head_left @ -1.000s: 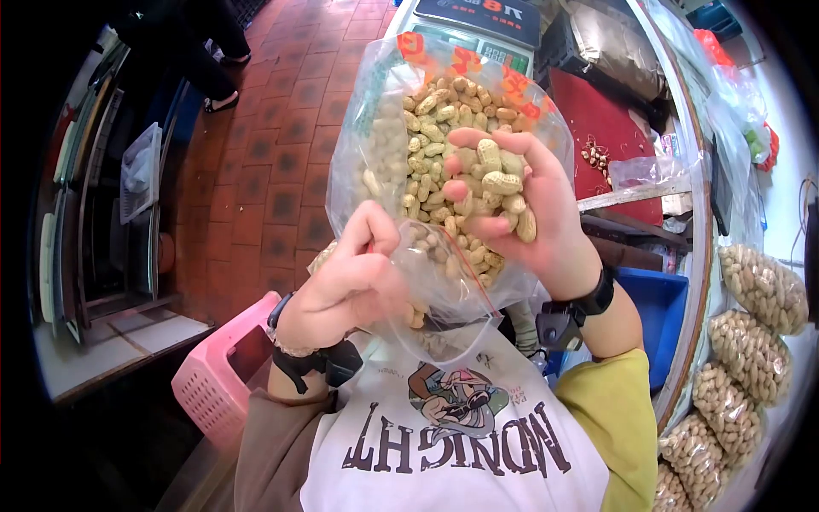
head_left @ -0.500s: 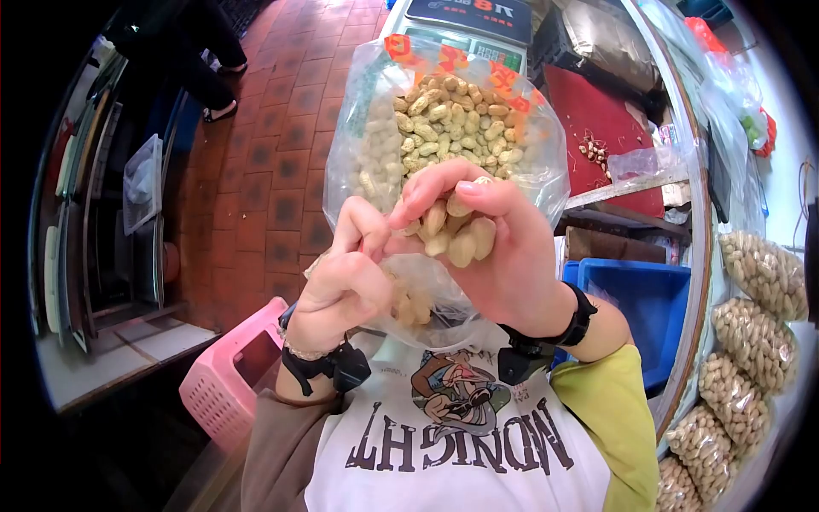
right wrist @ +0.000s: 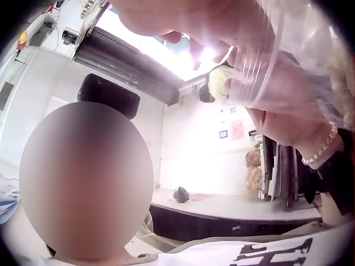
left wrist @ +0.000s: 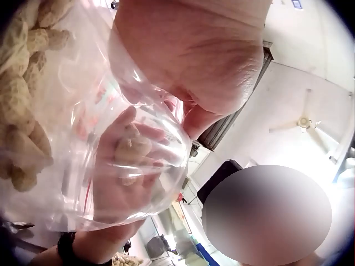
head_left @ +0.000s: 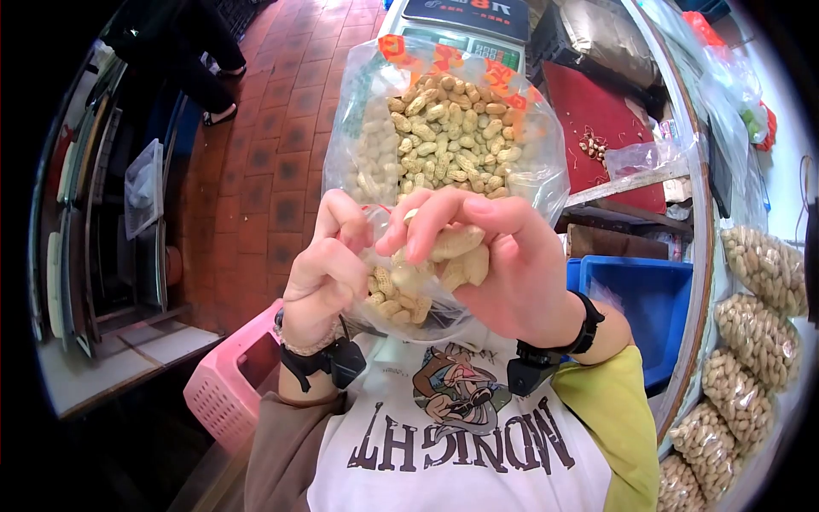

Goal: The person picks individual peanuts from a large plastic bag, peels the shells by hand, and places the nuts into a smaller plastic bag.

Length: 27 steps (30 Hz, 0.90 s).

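Observation:
My left hand (head_left: 320,260), fingers curled, pinches the edge of a small clear zip bag (head_left: 444,320) with peanuts (head_left: 397,299) in its bottom. Several unshelled peanuts (head_left: 461,256) lie in my right hand (head_left: 512,256), its fingers bent over them at the bag's mouth. Through the clear plastic in the left wrist view, the right palm (left wrist: 125,188) shows with peanuts against it. Just beyond both hands stands a large open plastic bag (head_left: 542,162) with orange print, full of peanuts (head_left: 461,128).
A scale (head_left: 469,21) stands behind the large bag. To the right are a blue bin (head_left: 644,282), a red surface (head_left: 597,107) with a few peanuts, and several filled peanut bags (head_left: 759,333). A pink basket (head_left: 222,392) sits at left; someone's legs (head_left: 188,68) show farther off.
My right hand, with its peanuts, has come down from over the large bag to the small bag's mouth beside my left hand. The left hand has shifted slightly left, still gripping the bag.

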Available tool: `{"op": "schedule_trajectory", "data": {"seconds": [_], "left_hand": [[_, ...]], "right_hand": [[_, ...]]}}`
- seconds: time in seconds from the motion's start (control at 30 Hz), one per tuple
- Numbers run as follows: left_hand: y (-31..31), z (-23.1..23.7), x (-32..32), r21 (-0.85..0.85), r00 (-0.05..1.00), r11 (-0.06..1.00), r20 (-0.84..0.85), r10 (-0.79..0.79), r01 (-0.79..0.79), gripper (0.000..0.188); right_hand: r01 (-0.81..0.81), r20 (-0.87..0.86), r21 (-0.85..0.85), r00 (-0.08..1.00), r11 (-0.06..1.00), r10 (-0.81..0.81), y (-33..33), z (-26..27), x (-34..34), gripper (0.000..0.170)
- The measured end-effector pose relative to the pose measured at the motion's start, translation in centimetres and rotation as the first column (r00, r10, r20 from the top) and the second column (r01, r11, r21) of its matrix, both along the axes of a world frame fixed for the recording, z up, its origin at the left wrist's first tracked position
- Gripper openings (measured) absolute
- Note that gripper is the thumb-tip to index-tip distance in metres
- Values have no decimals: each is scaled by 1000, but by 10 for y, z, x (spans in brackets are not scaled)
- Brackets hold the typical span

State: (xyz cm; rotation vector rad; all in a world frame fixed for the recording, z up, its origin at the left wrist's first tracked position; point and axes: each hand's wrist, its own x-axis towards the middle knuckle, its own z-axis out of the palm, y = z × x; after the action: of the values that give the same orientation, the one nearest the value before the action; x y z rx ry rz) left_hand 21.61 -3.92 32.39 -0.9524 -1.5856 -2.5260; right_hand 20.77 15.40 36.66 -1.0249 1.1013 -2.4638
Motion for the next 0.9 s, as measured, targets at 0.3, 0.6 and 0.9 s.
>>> {"op": "schedule_trajectory", "data": {"seconds": [0.3, 0.6, 0.9], "left_hand": [[-5, -2, 2, 24, 998, 999, 50, -42, 40, 26], [-6, -4, 2, 39, 999, 999, 24, -23, 22, 25], [5, 1, 8, 111, 996, 994, 91, -19, 9, 26]], "right_hand": [[-220, 558, 45, 814, 974, 158, 2, 22, 8, 43], [-161, 577, 45, 810, 986, 106, 5, 22, 9, 31], [682, -709, 696, 703, 227, 61, 1, 16, 10, 23]]}}
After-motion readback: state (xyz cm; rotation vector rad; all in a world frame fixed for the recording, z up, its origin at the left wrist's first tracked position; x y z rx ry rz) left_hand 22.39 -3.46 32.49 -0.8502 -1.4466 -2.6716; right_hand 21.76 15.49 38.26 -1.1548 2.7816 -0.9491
